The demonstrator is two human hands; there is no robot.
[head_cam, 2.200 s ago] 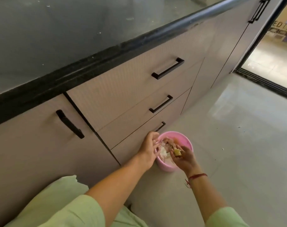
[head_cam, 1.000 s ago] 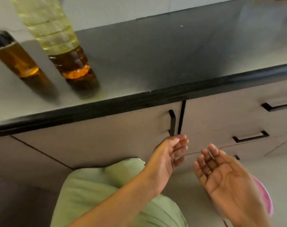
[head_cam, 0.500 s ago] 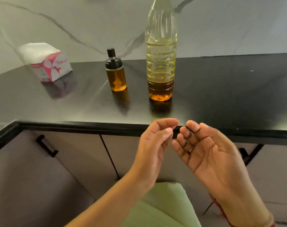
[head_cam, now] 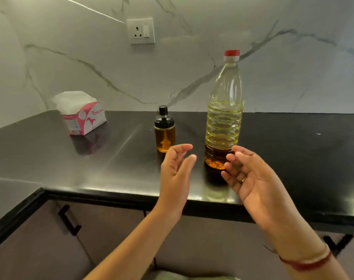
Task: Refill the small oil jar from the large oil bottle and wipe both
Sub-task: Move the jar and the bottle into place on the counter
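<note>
Status: both vessels stand capped and no wipe is in hand. The jar reads nearly full, so the pour is probably done. Whether either vessel has been wiped cannot be told.

Left hand (head_cam: 175, 174): raised over the counter (head_cam: 111, 170) edge, palm turned inward, fingers loosely curved and apart, holding and touching nothing.

Right hand (head_cam: 253, 178): level with it, palm up, fingers relaxed and spread, also empty. Its fingertips overlap the bottle's base in view, but contact is not evident.

Jar (head_cam: 165, 136): upright behind the left hand, black cap on.

Bottle (head_cam: 224, 118): upright just right of the jar, apart from it, red cap on, oil level hard to read.

Tissue box (head_cam: 81, 116): far left, near the wall, open.
</note>
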